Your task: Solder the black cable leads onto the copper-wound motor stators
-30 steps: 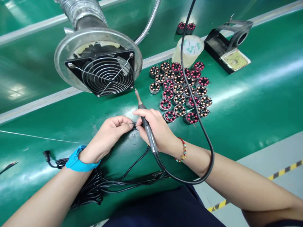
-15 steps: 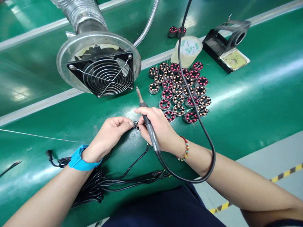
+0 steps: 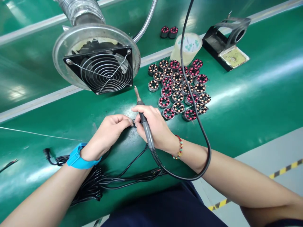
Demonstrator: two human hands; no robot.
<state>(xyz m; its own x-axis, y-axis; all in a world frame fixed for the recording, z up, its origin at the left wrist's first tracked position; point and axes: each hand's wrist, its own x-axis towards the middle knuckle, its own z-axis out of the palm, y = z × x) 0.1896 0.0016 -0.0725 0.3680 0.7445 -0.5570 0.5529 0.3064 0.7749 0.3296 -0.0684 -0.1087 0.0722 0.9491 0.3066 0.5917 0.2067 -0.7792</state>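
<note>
My right hand is closed around a soldering iron, its bare tip pointing up and away from me toward the fan. The thumb and fingertips of that hand also touch a small motor stator, mostly hidden between my hands. My left hand pinches the stator's left side; exactly which part lies in its fingertips is covered. From the iron's rear end, a black cord loops over my right forearm and runs up across the view. Beneath my hands, black cables lie bundled, with thin stripped leads at their right ends.
A fume extractor fan hangs at upper left. Several stators with red or copper windings stand right of my hands, beside a tape roll. A black iron stand with a yellow sponge sits at upper right.
Both hands have shifted slightly left with the soldering iron and stator. The stator's copper windings, visible earlier, are now mostly covered by my fingers. The view has also moved a little.
</note>
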